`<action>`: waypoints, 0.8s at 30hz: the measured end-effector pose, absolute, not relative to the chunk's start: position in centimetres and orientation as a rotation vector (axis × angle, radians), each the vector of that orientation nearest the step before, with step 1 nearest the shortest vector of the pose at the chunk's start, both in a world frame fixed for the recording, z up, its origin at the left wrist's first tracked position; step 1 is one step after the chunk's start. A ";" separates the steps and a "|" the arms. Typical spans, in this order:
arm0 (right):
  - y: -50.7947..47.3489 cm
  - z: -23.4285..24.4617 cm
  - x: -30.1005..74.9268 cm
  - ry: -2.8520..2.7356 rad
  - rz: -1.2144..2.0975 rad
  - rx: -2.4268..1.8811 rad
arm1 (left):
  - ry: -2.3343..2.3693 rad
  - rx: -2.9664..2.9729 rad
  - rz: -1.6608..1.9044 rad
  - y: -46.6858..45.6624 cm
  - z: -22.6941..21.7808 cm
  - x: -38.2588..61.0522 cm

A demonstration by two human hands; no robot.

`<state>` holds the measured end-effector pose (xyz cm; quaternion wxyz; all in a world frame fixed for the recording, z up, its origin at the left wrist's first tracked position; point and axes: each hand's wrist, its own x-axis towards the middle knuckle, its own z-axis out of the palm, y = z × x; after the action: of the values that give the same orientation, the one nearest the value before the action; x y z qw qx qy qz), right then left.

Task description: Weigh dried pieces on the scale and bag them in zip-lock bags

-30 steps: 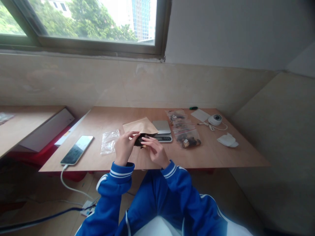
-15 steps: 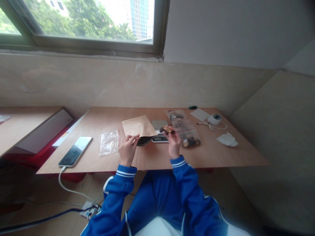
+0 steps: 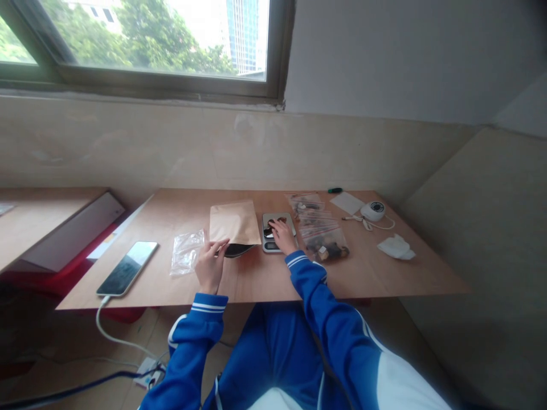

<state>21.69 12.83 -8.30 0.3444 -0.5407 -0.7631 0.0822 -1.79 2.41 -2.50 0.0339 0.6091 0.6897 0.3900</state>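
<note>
My left hand [image 3: 210,265] pinches the edge of a brown kraft paper bag [image 3: 235,221]. The bag lies on the table with its dark-lined mouth gaping toward me. On the right, my right hand [image 3: 284,236] rests over a small digital scale [image 3: 280,217], its fingers stretched out at dark brown pieces [image 3: 268,231] on the weighing plate. The fingers partly cover these pieces, and I cannot make out their exact kind. A clear, crumpled plastic bag [image 3: 187,252] lies beside my left hand. Zip bags [image 3: 323,236] with dark and tan pieces lie right of the scale.
A phone [image 3: 128,269] with a white cable lies at the table's left. Toward the right are a white dome camera [image 3: 373,210] with its cable, a white paper [image 3: 347,202], a crumpled tissue [image 3: 396,247] and a green-handled tool [image 3: 335,190]. A wall stands behind the table.
My right hand has moved left and down onto the scale with the brown piece it held in the air. The paper bag has shifted left and lies flatter, uncovering the scale.
</note>
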 end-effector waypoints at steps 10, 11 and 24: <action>11.8 -8.9 24.9 -1.935 0.234 -1.405 | 2.123 1.826 1.218 2.7 -2.9 -2.5; 11.6 -8.8 25.0 -1.922 0.242 -1.378 | 2.115 1.824 1.211 2.7 -2.9 -2.4; 3.9 -5.7 22.0 -1.696 0.290 -1.095 | 2.085 1.845 1.253 2.9 -2.0 -2.1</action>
<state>22.05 3.85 -5.74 0.5234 -0.4575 -0.7085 0.1211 -2.15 2.89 -2.00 0.0444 0.6037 0.6822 0.4102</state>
